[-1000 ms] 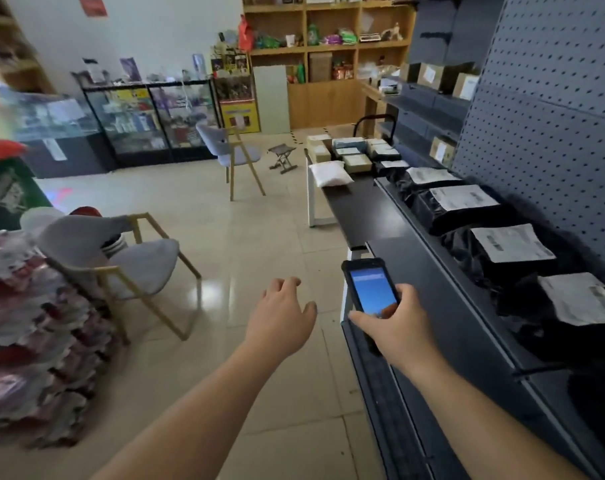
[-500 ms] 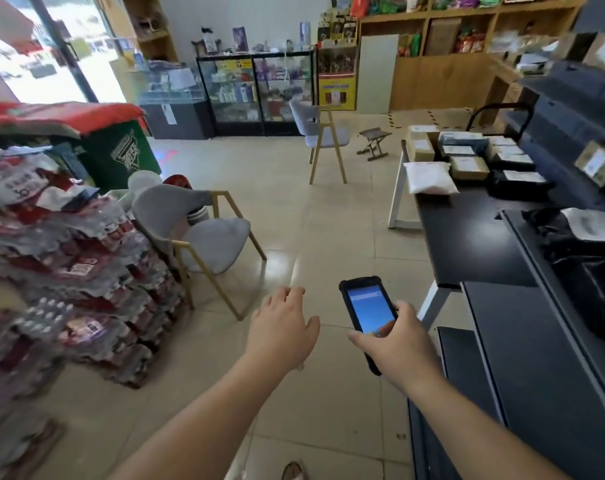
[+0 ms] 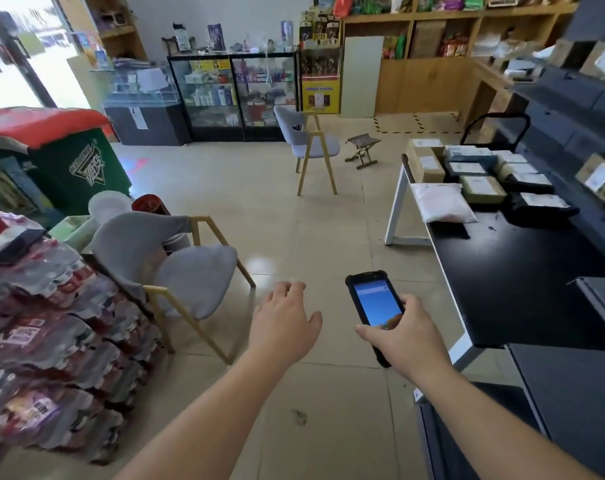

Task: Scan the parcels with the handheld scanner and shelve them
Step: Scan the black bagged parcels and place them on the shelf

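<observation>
My right hand [image 3: 403,336] grasps the scanner [image 3: 374,308], just left of the black bench [image 3: 523,285]. My left hand [image 3: 283,327] hangs released, holding nothing. Parcels [image 3: 481,183] sit on the bench's far end.

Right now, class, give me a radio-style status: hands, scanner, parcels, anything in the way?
Left hand open, empty. Right hand holds scanner, screen lit. Parcels unscanned on far end of black table. Floor path to them open; grey chair off left.
</observation>
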The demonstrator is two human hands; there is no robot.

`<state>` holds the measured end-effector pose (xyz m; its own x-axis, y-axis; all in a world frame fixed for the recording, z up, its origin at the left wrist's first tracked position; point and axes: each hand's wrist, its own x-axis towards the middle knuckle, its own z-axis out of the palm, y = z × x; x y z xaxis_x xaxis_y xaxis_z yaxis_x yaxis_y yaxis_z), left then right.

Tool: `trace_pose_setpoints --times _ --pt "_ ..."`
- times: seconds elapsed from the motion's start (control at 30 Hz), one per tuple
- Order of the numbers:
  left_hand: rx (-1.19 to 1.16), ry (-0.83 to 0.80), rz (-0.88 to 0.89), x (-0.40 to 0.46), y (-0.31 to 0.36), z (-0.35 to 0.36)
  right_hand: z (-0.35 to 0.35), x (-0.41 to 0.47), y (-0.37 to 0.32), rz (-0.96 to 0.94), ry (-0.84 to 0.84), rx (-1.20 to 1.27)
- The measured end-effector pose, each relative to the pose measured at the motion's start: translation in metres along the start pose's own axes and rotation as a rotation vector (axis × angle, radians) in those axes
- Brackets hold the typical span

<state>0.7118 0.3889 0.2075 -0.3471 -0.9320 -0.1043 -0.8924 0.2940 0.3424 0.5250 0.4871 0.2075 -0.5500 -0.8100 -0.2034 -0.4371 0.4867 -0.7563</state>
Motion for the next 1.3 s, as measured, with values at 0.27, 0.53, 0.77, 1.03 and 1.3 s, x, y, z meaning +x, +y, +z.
trace_pose_setpoints --times 0.27,0.53,0.77,1.03,1.3 --pt "0.009 -0.039 0.020 0.142 0.021 0.008 0.003 0.143 -0.020 0.003 0.017 0.001" --pt "-0.012 -0.026 -0.064 0.287 0.066 0.001 -0.021 0.312 -0.047 -0.055 -0.045 -0.032" --pt "-0.020 -0.044 -0.127 0.388 0.076 -0.004 -0.025 0.421 -0.078 -0.089 -0.077 -0.061" --pt "-0.036 -0.058 -0.053 0.531 0.068 -0.007 -0.006 0.535 -0.120 -0.051 -0.041 -0.096" --pt "-0.009 -0.129 0.130 0.673 0.083 -0.020 -0.009 0.630 -0.152 0.109 0.137 -0.020"
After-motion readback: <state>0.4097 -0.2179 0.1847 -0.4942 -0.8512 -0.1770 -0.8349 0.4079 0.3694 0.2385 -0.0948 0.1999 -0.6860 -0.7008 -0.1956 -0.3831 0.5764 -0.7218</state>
